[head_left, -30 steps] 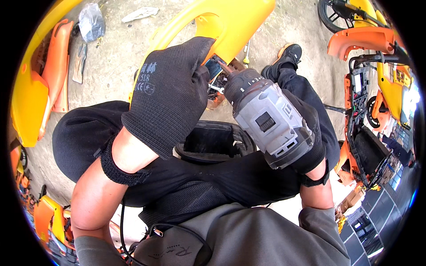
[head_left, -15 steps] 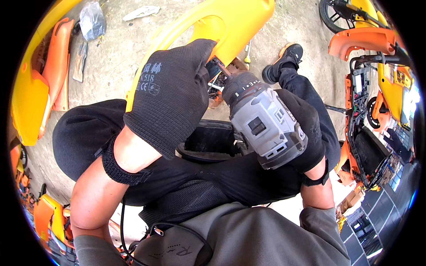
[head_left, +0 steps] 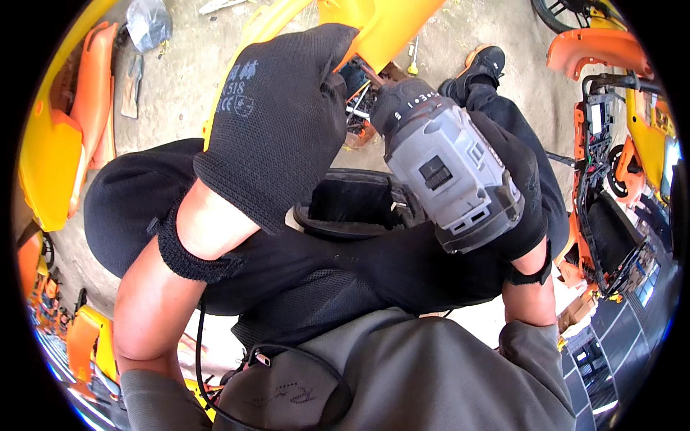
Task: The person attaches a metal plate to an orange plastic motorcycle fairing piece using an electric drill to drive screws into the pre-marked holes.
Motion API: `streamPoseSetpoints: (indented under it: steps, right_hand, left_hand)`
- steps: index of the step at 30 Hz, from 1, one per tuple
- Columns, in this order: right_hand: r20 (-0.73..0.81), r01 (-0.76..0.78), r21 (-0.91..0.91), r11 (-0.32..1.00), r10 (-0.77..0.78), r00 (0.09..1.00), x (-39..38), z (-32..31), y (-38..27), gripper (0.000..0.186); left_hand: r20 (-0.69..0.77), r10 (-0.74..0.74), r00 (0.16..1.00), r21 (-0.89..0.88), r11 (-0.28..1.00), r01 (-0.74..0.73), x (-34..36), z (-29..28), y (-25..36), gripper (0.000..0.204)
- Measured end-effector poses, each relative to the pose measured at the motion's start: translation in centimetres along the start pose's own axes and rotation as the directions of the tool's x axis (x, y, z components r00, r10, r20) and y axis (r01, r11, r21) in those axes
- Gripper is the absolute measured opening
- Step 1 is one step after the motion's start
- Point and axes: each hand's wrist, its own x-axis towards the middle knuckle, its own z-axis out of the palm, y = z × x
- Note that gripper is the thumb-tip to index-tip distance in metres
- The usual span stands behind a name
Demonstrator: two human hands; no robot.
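My right hand (head_left: 519, 172), in a black knit glove, is wrapped round the handle of a grey power drill (head_left: 456, 169). The drill slants up and leftward, with its bit (head_left: 368, 70) against or very near the lower edge of a yellow curved plastic panel (head_left: 392, 32). Closed at that same edge is my left hand (head_left: 277, 126), also gloved, gripping the panel beside the bit. Its fingertips are hidden, and I cannot see whether a screw is between them. The panel lies ahead of my knees and runs out of view at the top.
A black open bin or tray (head_left: 352, 205) sits between my legs. Orange and yellow panels (head_left: 92, 108) stand at left, near a clear plastic bag (head_left: 149, 25) and a flat tool (head_left: 131, 86). A yellow-handled screwdriver (head_left: 413, 57) lies ahead. Partly stripped vehicle frames (head_left: 596, 165) stand at right.
The drill and my right hand have shifted slightly right in the picture. My left hand and the panel sit higher in view, as does the floor. Both grips look the same.
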Motion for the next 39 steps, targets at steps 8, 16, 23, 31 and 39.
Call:
streamPoseSetpoints:
  steps: [8, 16, 23, 31, 39]
  right_hand:
    - [-0.024, 0.074, -0.066, 0.995, -0.076, 0.997, -0.1, 0.5, 0.7, 0.045]
    - [0.005, 0.043, -0.138, 0.99, -0.042, 0.999, -0.2, 0.7, 0.4, 0.045]
    - [0.037, 0.035, -0.155, 0.987, -0.03, 0.999, -0.1, 0.7, 0.3, 0.041]
    - [0.084, 0.055, -0.245, 0.968, -0.035, 0.996, -0.1, 1.0, 0.5, 0.039]
    - [0.081, 0.062, -0.263, 0.963, -0.042, 0.996, -0.2, 1.3, 0.9, 0.039]
  left_hand:
    - [0.012, 0.023, 1.0, 0.024, 0.999, -0.023, -0.2, 0.2, -0.3, 0.033]
    - [0.035, 0.024, 0.999, 0.032, 0.999, -0.025, -0.8, 0.4, -0.2, 0.033]
    - [0.074, -0.036, 0.997, -0.015, 0.999, 0.037, -0.7, 0.5, -0.3, 0.033]
    - [0.095, -0.044, 0.994, -0.032, 0.998, 0.047, -1.2, 1.3, -0.6, 0.029]
    - [0.126, -0.075, 0.989, -0.021, 0.997, 0.078, -1.3, 1.3, -0.5, 0.032]
